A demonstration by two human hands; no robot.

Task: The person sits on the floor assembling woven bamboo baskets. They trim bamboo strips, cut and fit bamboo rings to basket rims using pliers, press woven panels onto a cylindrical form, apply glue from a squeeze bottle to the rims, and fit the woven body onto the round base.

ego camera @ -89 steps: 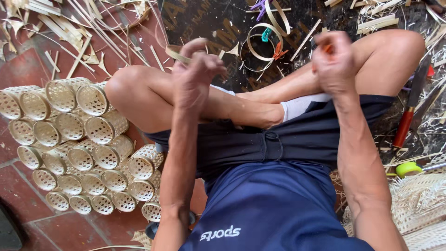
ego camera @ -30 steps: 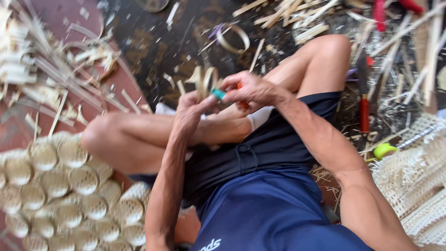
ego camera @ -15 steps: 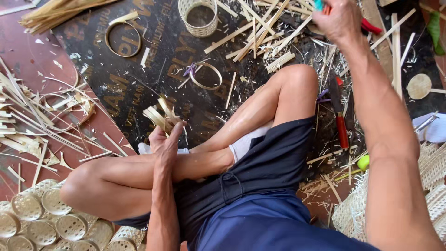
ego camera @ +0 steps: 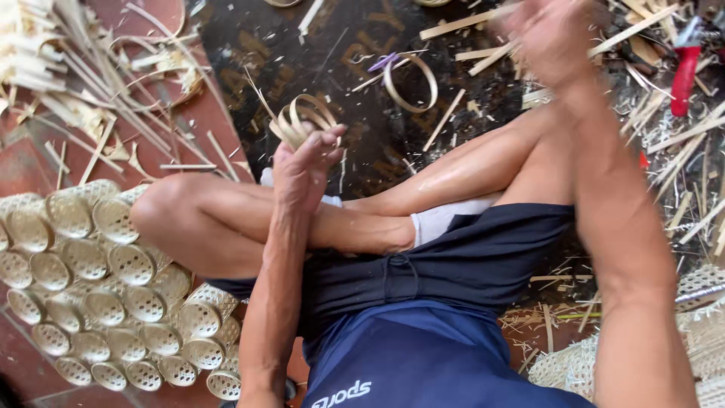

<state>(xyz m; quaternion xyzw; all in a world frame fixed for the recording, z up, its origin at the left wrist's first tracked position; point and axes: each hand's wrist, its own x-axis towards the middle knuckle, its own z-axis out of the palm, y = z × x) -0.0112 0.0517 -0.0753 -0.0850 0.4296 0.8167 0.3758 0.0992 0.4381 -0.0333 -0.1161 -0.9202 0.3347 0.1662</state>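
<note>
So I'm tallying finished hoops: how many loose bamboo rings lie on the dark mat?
1 whole ring lies mid-mat, beyond the knees. Two more are cut off at the top edge. The left hand holds a bundle of rings, not counted; the blurred right hand may hide others.

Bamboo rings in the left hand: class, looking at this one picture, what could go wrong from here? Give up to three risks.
1. The left hand pinches several thin bamboo rings only at their edge; one could slip loose or spring apart.
2. Sharp bamboo strips lie scattered beside the bare legs; splinters or cuts seem likely.
3. The right hand is blurred above loose strips near a red-handled tool; it could catch on them.
</note>
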